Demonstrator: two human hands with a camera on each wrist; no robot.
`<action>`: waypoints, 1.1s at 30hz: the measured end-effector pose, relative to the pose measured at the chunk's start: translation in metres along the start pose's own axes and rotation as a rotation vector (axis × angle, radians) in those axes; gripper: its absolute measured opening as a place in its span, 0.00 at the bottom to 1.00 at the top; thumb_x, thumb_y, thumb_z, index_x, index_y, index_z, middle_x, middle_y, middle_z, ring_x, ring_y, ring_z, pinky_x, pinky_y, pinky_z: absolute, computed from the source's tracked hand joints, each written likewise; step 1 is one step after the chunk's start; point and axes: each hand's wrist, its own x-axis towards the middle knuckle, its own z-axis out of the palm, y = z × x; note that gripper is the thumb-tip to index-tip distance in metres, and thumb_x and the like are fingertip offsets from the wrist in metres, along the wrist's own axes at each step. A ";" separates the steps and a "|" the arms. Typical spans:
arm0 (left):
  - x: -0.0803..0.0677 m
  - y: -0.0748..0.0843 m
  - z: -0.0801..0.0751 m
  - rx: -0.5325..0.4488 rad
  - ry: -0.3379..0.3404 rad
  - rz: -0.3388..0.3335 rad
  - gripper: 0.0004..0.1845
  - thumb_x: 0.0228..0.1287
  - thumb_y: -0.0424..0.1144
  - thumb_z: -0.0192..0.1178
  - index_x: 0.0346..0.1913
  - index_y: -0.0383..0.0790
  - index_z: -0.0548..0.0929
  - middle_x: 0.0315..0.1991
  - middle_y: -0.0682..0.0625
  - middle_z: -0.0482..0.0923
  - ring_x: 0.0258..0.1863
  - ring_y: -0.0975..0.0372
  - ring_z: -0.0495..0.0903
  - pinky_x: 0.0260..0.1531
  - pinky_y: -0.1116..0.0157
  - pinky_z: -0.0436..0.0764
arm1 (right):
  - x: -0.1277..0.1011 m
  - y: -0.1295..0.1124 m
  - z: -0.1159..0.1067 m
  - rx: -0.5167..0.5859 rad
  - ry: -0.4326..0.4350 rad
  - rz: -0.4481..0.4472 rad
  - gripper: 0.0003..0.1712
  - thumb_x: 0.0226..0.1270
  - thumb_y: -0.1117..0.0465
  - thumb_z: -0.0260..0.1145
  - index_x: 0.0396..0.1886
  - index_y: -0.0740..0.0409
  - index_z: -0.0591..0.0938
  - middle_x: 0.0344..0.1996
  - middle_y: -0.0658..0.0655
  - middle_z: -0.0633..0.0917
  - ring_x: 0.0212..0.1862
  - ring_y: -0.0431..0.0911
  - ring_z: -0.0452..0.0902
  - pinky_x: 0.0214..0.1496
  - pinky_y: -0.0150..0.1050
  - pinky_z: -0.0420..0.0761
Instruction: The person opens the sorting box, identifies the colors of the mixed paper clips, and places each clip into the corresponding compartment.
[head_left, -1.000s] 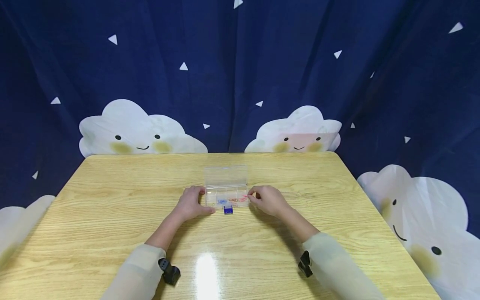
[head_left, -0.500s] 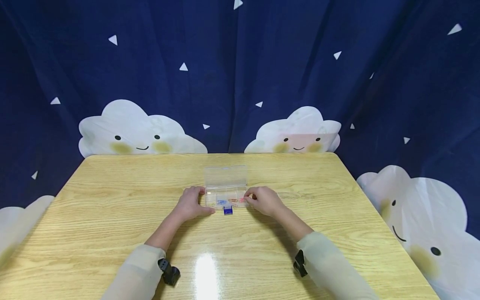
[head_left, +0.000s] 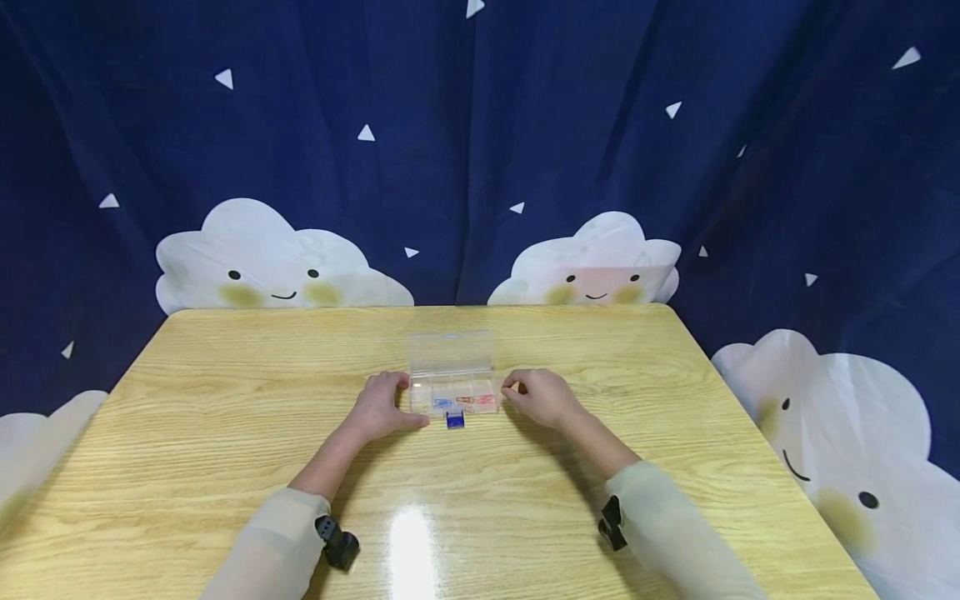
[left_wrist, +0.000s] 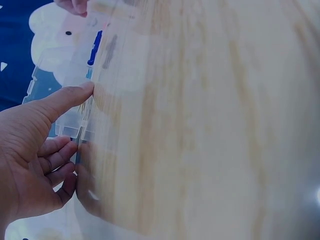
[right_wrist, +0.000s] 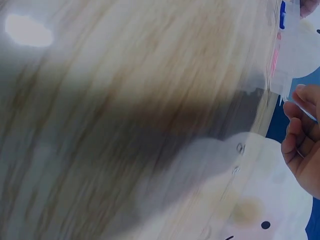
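Note:
A clear plastic compartment box (head_left: 423,385) stands on the table with its lid (head_left: 452,353) raised at the back. My left hand (head_left: 381,406) holds its left end, thumb along the front and fingers at the side. Beside the right end is my right hand (head_left: 543,396), fingers loosely curled, with nothing visible in them; the right wrist view shows its fingertips (right_wrist: 300,90) close to the box corner. Separate compartments contain blue paper clips (head_left: 442,403), an orange-red paper clip (head_left: 465,400) and pink paper clips (head_left: 486,400). A blue latch (head_left: 455,420) hangs down at the front.
The wooden table (head_left: 247,433) carries the box near its middle. Behind it hangs a dark blue curtain (head_left: 420,167) with white clouds. Black wrist cameras (head_left: 339,546) sit on both sleeves, and a bright reflection lies on the near tabletop.
My right hand moved left over the right compartment with a pink paper clip, let it go there, then drew back to the right. The left hand stayed at the box.

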 end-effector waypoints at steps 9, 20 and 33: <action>0.001 -0.002 0.000 0.009 0.001 0.005 0.41 0.42 0.49 0.74 0.58 0.30 0.71 0.53 0.39 0.73 0.55 0.47 0.68 0.56 0.50 0.69 | -0.005 0.019 -0.010 -0.001 0.006 0.055 0.11 0.67 0.54 0.59 0.39 0.53 0.84 0.17 0.47 0.76 0.19 0.39 0.65 0.23 0.33 0.65; 0.000 0.000 0.000 -0.003 0.004 0.001 0.41 0.42 0.49 0.74 0.58 0.30 0.71 0.53 0.40 0.73 0.56 0.47 0.67 0.57 0.51 0.69 | -0.019 0.047 -0.018 0.016 0.037 0.120 0.12 0.66 0.55 0.60 0.40 0.55 0.84 0.19 0.48 0.78 0.18 0.39 0.65 0.23 0.33 0.66; 0.001 -0.001 0.001 -0.001 0.003 0.000 0.41 0.42 0.49 0.74 0.58 0.31 0.71 0.53 0.40 0.74 0.56 0.47 0.67 0.57 0.51 0.69 | -0.029 0.074 -0.014 0.013 0.051 0.219 0.11 0.65 0.55 0.60 0.38 0.56 0.84 0.23 0.50 0.81 0.21 0.40 0.70 0.23 0.34 0.68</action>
